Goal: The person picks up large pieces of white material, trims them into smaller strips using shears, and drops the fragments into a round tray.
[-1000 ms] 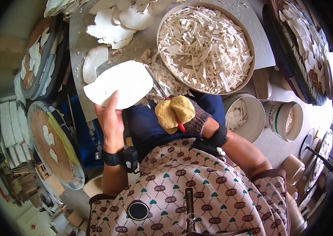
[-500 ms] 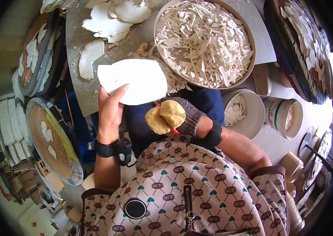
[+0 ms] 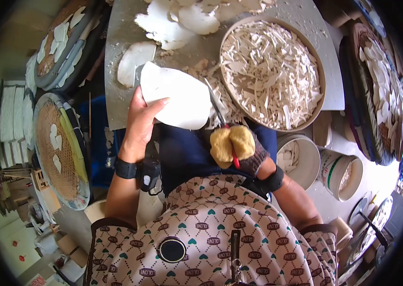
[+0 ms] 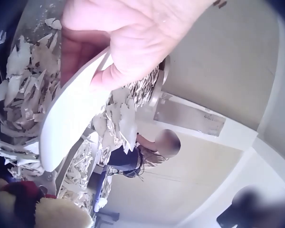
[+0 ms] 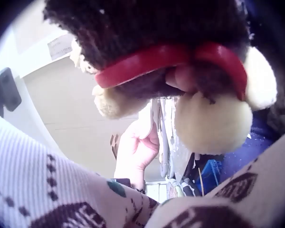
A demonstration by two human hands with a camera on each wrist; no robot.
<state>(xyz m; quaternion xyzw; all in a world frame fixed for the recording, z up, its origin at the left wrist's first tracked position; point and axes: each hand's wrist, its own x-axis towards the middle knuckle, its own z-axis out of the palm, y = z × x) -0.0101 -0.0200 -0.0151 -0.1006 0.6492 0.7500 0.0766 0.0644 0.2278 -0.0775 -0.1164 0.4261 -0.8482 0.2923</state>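
Note:
In the head view the left hand (image 3: 139, 121) grips a smooth white sheet (image 3: 180, 102) by its left end, thumb on top. The left wrist view shows that sheet (image 4: 69, 123) edge-on, pinched by the hand (image 4: 133, 38). The gloved right hand (image 3: 253, 157) holds red-handled scissors, whose blades (image 3: 217, 106) lie beside the sheet's right edge; whether they touch is unclear. Yellow padding (image 3: 242, 142) covers the fingers. In the right wrist view the red handles (image 5: 137, 66) loop round the dark-gloved hand (image 5: 147, 28).
A round tray (image 3: 324, 78) of white scraps stands on the metal table (image 3: 332, 90). Irregular white sheets (image 3: 199, 19) and a cut piece (image 3: 134, 62) lie to its left. Buckets (image 3: 312, 164) stand below right; a woven tray (image 3: 70, 171) is at left. Another person (image 4: 149, 152) is in the background.
The head view has shifted. The sheet has tilted, its left end now higher, and the scissor blades, hidden half a second ago, show again beside its right edge. Both hands keep their holds.

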